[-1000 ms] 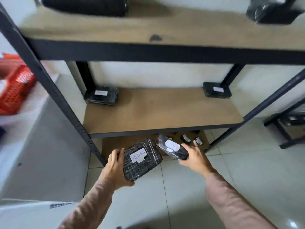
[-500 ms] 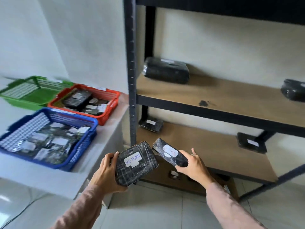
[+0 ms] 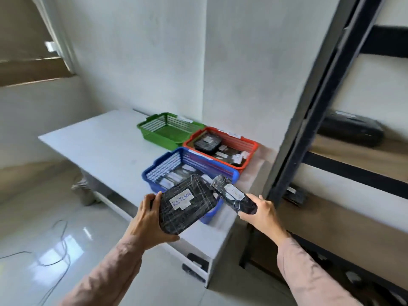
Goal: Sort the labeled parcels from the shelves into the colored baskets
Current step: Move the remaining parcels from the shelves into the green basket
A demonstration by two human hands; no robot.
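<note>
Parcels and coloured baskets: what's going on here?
A person is sorting black wrapped parcels. The left hand grips the RETURN parcel, the right hand a smaller parcel with an unreadable label, both held near the blue basket. That and the red basket already hold parcels; the green basket looks empty.

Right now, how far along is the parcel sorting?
Done: parcels lie in the blue basket and the red basket; the green basket shows none. In hand: the left hand grips the RETURN parcel, the right hand a smaller parcel with an unreadable label. Left: at least an upper shelf parcel and a lower shelf parcel.
</note>
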